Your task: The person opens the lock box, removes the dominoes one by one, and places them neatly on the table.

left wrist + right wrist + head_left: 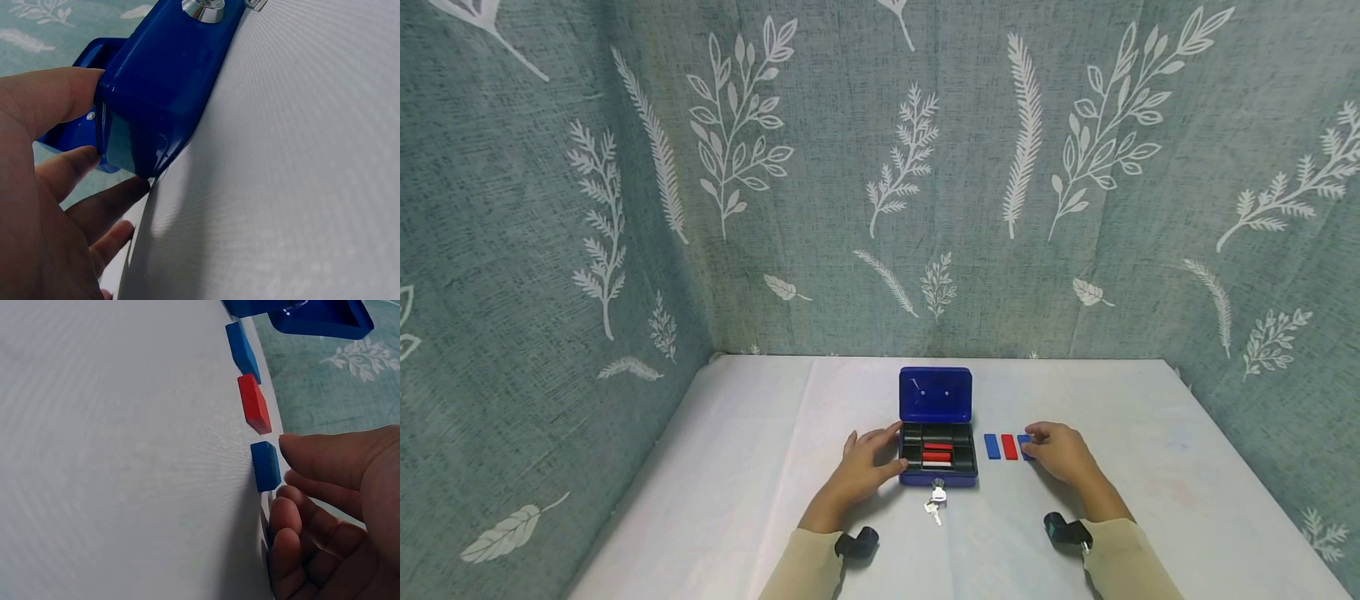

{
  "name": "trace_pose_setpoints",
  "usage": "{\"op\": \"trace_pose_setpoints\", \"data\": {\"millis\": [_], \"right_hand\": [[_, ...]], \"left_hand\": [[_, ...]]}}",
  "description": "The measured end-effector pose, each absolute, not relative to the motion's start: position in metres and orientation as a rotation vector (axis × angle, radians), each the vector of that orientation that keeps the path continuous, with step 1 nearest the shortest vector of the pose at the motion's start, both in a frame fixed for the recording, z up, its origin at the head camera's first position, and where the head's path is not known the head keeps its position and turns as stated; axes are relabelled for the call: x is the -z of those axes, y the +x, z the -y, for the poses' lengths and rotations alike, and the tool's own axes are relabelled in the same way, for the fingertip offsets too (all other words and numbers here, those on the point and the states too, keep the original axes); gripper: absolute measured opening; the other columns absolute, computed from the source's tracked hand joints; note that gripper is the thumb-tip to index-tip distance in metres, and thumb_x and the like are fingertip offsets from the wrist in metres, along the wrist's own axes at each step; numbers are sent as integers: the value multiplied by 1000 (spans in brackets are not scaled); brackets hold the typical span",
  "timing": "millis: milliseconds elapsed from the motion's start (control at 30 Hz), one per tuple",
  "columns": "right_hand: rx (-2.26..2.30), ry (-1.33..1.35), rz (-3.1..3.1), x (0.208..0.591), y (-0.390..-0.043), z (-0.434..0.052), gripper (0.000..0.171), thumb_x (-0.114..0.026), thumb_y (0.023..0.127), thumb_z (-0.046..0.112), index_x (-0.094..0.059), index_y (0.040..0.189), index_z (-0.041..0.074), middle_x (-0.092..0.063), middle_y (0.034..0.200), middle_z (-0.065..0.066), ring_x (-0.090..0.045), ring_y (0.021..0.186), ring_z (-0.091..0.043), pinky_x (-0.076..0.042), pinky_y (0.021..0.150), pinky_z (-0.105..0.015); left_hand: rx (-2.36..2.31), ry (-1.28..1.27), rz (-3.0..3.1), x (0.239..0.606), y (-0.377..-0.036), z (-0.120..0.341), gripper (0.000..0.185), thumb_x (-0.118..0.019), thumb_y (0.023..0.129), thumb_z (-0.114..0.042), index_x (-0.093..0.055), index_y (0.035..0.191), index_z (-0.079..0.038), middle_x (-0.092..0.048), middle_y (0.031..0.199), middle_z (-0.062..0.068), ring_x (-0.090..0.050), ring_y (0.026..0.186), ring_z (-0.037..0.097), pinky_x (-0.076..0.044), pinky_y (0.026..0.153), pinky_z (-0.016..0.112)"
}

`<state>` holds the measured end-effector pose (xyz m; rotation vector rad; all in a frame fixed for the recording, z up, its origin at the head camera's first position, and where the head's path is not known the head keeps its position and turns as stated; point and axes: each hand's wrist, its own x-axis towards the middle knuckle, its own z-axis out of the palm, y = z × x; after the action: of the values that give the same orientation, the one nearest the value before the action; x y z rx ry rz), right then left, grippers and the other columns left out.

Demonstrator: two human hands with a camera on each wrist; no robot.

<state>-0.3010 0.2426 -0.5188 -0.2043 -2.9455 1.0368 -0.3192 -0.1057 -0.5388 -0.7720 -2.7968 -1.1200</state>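
Note:
A blue metal cash box (951, 481) stands with its lid (936, 400) raised and a black divided tray (913, 437) inside. In the tray's middle lie red pieces (936, 456) and a whitish one (936, 464). My left hand (859, 477) rests against the box's left side, fingers spread, thumb on the front corner of the rim. Right of the box, a blue block (992, 447), a red block (1009, 447) and another blue block (265, 467) form a row. Over that last block hovers my right hand (1066, 457), thumb and loosely bent fingers beside it with a thin gap showing.
Keys (935, 507) hang from the lock at the box's front and lie on the white tablecloth (760, 467). A leaf-patterned cloth (835, 183) covers the walls behind and beside the table. Each wrist carries a small black camera (859, 544).

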Motion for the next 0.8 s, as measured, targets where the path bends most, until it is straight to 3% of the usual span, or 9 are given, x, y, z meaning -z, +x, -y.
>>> {"op": "trace_pose_setpoints", "data": {"millis": [233, 567, 800], "right_hand": [[-1109, -217, 2938, 513, -299, -242, 35, -72, 87, 15, -66, 119, 1, -59, 92, -7, -55, 76, -20, -50, 61, -31], [-1130, -128, 2927, 508, -300, -232, 33, -72, 87, 16, -68, 117, 3, -62, 93, -3, -58, 84, -22, -53, 69, -35], [-1134, -74, 2923, 507, -303, -223, 31, -72, 86, 14, -69, 115, 3, -61, 87, -1, -56, 81, -20, -51, 64, -31]], "left_hand": [[1117, -763, 2810, 540, -320, 106, 65, -63, 89, -40, -46, 147, -15, -57, 136, 6, -42, 132, 31, -4, 113, 61], [1113, -741, 2820, 542, -321, 106, 65, -62, 89, -42, -46, 147, -18, -57, 136, 5, -40, 133, 31, -3, 113, 60], [1127, -767, 2802, 540, -320, 106, 65, -61, 89, -41, -46, 147, -16, -58, 135, 6, -41, 133, 31, -3, 113, 60]]}}
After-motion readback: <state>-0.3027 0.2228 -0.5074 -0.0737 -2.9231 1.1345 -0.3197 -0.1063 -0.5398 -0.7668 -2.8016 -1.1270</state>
